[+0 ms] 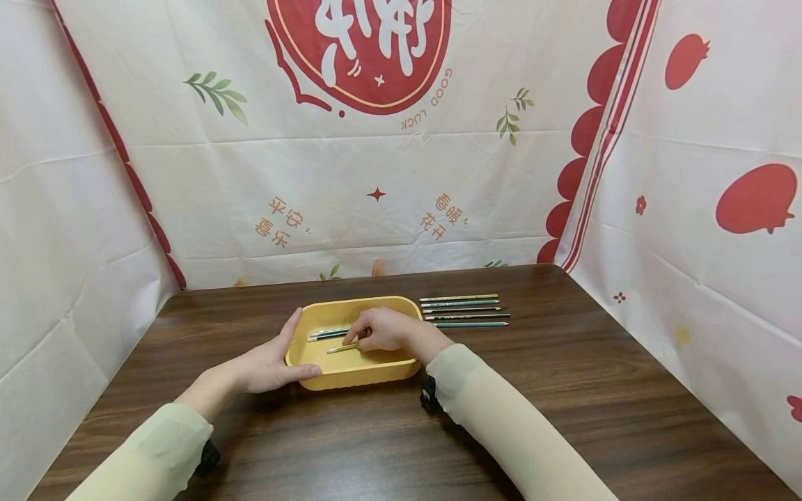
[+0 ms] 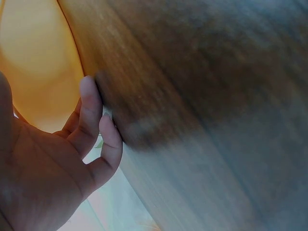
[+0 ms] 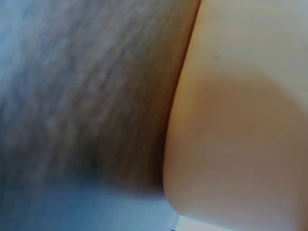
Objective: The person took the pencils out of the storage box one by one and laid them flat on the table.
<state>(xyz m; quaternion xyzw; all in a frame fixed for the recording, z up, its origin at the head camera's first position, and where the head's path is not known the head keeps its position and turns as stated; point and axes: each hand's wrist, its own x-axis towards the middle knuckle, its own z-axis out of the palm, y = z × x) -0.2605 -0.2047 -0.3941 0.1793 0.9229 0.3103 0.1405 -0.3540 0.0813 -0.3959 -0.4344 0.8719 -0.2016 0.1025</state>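
A yellow plastic bin [image 1: 366,379] stands on the table, its long side toward me. My left hand [image 1: 266,363] holds the bin's left end, thumb along the front wall and fingers around the end wall. In the left wrist view, the fingers of that hand [image 2: 53,166] bend beside the bin [image 2: 41,62]. Reaching over the right side, my right hand [image 1: 385,328] pinches a yellowish pencil [image 1: 338,348] low inside the bin. Beyond it, dark pencils [image 1: 326,335] lie on the bin's floor. Only the bin's wall [image 3: 231,130] and table appear in the right wrist view; the hand is hidden there.
Several pencils [image 1: 466,316] lie side by side on the brown wooden table [image 1: 564,390], just right of the bin near the back. White printed cloth [image 1: 376,167] hangs behind the table and along both sides.
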